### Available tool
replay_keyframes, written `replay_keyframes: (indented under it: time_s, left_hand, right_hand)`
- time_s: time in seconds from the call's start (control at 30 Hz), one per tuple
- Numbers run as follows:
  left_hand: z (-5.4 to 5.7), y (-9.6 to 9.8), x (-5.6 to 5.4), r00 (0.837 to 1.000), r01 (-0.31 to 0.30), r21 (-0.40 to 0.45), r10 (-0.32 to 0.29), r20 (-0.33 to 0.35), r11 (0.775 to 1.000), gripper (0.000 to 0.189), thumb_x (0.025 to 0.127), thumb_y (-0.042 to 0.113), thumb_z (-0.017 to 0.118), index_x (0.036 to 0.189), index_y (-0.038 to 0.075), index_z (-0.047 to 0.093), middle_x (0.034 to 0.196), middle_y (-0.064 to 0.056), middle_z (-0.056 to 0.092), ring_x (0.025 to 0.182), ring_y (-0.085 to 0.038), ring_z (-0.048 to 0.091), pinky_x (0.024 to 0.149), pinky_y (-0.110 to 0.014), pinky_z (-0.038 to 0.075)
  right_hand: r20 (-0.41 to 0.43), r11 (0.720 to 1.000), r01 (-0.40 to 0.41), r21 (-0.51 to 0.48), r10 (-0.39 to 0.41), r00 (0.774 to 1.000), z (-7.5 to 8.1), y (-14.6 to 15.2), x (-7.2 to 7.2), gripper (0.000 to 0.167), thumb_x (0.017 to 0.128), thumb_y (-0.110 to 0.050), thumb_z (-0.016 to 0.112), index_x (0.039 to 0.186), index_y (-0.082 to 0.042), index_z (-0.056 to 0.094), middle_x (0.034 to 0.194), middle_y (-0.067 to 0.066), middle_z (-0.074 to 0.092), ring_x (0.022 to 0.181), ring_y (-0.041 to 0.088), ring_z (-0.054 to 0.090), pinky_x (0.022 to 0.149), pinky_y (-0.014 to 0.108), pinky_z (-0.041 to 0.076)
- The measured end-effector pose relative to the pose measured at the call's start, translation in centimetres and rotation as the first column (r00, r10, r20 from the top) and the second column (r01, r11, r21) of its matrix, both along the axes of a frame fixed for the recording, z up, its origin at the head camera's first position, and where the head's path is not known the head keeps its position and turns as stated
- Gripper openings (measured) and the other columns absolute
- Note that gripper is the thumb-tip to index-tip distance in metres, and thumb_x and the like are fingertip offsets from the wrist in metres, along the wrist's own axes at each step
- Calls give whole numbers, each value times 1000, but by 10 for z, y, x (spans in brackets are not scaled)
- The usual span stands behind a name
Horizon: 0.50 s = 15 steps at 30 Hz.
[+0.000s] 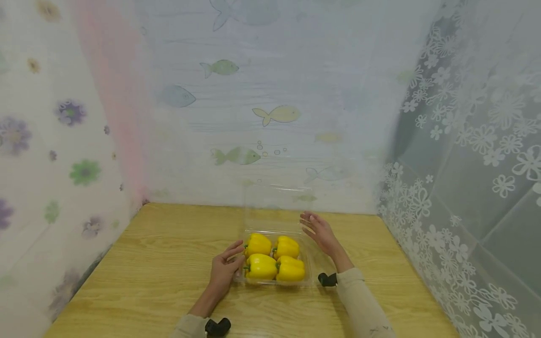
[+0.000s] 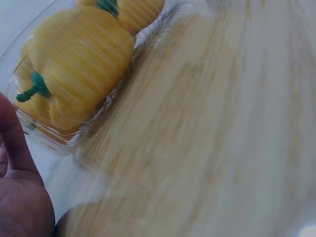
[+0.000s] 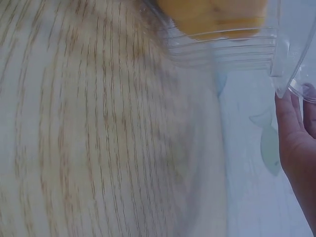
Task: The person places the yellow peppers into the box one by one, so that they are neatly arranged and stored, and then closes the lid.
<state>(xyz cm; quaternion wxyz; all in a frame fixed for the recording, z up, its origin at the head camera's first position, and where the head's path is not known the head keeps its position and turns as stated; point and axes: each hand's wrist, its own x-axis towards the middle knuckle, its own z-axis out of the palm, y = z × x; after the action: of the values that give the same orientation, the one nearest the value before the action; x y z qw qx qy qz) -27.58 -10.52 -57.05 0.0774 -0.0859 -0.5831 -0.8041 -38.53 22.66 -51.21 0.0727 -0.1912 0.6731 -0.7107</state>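
Several yellow bell peppers (image 1: 260, 267) sit in two rows inside a clear plastic clamshell box (image 1: 312, 277). Its see-through lid (image 1: 279, 206) stands raised at the back. My left hand (image 1: 224, 272) lies against the box's left side with fingers loosely extended. In the left wrist view, a pepper (image 2: 81, 54) with a green stem shows through the ribbed wall, near the left hand's thumb (image 2: 17, 143). At the lid's right edge is my right hand (image 1: 322, 233), fingers extended. The right wrist view shows its fingertips (image 3: 284, 106) touching the clear plastic near the hinge corner.
The box stands on a wood-grain table (image 1: 177, 244). Behind the table hangs a pale wall covering (image 1: 359, 178) with fish drawings. Flower-patterned coverings line the left and right sides. A black wrist device (image 1: 217, 327) is at the left sleeve, another (image 1: 327, 280) at the right.
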Motion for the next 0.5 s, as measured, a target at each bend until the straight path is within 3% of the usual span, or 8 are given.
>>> replay_keyframes:
  time_s: [0.23,0.5]
  left_hand:
    - [-1,0,0,1000,1,7,-1,-1,1000,35,94,-4,68,127,-15,63,152,-20,48,55,-5,49,50,-16,44]
    - [0,1,0,1000,-6,5,6,12,1000,35,93,-5,68,127,-14,64,152,-18,49,57,-4,49,50,-15,44]
  right_hand:
    - [-13,1000,-3,17,3,1000,3,2,2,60,113,-36,31,154,8,30,161,28,31,149,40,31,119,44,35]
    - [20,1000,20,11,-20,1000,11,4,7,60,111,-37,43,149,9,39,152,21,47,143,30,43,116,38,40]
